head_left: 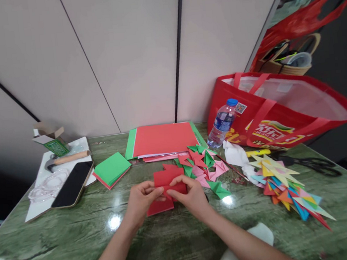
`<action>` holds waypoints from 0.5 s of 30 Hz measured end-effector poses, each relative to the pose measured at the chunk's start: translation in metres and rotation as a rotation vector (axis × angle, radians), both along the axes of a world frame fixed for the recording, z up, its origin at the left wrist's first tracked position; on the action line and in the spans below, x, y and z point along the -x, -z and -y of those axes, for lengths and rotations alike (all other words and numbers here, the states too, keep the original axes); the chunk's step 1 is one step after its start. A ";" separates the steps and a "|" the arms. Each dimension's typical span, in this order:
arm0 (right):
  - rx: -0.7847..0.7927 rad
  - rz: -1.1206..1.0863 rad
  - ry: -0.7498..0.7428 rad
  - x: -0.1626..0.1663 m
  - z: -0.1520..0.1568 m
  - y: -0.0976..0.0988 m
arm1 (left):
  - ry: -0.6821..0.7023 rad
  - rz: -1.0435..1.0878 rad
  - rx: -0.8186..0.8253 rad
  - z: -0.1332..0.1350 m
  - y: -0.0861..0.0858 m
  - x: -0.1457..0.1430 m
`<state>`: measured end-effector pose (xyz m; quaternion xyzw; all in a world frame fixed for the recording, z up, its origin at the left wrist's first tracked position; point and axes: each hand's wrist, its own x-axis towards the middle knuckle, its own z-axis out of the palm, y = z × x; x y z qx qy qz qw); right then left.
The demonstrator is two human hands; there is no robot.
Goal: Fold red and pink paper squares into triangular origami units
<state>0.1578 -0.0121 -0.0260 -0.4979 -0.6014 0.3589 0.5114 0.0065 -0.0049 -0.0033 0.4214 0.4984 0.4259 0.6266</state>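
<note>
Both hands grip one red paper (163, 180), held between them just over the table (79, 233). Left hand (142, 200): fingers curled, thumb and forefinger nipping its left edge. Right hand (192, 197): same pinch on the right edge. The paper is matte red, folded into angular flaps, with one flap below the left thumb. Folded pieces (203, 166) lie just beyond the right hand; phone (73, 184) is well left of the left hand.

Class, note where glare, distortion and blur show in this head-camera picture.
Head view: bright glare spots on the glossy green table beside the left hand and right hand, which pinch red paper; wall seams splay outward, a wide-lens distortion; the red plastic bag at the top right corner looks soft.
</note>
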 end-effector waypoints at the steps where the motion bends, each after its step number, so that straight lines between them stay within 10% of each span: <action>1: 0.001 -0.004 -0.001 0.000 0.000 0.000 | 0.004 0.000 -0.001 0.000 0.000 0.000; 15: 0.056 -0.026 -0.052 -0.001 -0.001 0.000 | 0.148 0.045 -0.024 -0.003 0.006 0.008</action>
